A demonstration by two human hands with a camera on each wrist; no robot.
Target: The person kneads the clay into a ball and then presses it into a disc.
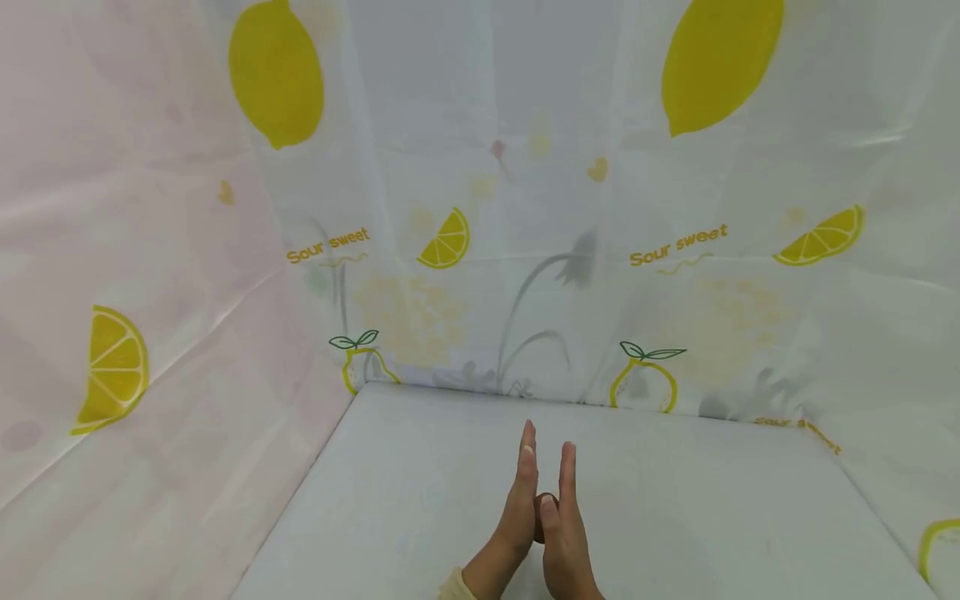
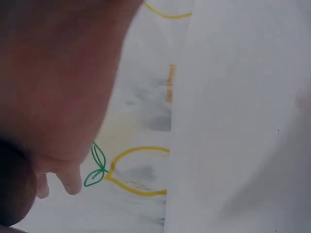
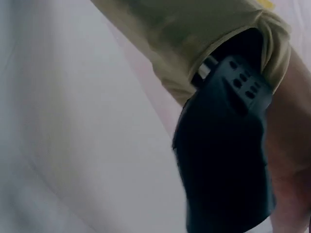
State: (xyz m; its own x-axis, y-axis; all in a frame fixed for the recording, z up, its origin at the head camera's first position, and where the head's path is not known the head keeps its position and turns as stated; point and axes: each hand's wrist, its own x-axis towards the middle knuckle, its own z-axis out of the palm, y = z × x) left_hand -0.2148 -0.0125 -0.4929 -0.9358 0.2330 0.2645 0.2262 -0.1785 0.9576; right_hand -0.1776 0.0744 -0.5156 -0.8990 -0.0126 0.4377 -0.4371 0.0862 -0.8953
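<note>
My left hand (image 1: pixel 516 510) and right hand (image 1: pixel 567 537) face each other palm to palm, fingers straight and pointing forward. Between the palms sits a small brown round object (image 1: pixel 539 532), pressed from both sides and partly hidden by the right thumb. The left wrist view catches the same brown round object (image 2: pixel 15 187) at its lower left edge, dark and cut off, beside a large blurred hand. In the right wrist view, a black device (image 3: pixel 226 150) is strapped by a tan sleeve (image 3: pixel 194 43), with bare skin at the right edge.
Below the hands lies a white tabletop (image 1: pixel 390 492). A pale back wall sheet (image 1: pixel 525 108) printed with lemons and "Sour sweet" lettering rises behind it. Similar sheets hang at the left (image 1: pixel 187 275) and the right (image 1: pixel 900 350).
</note>
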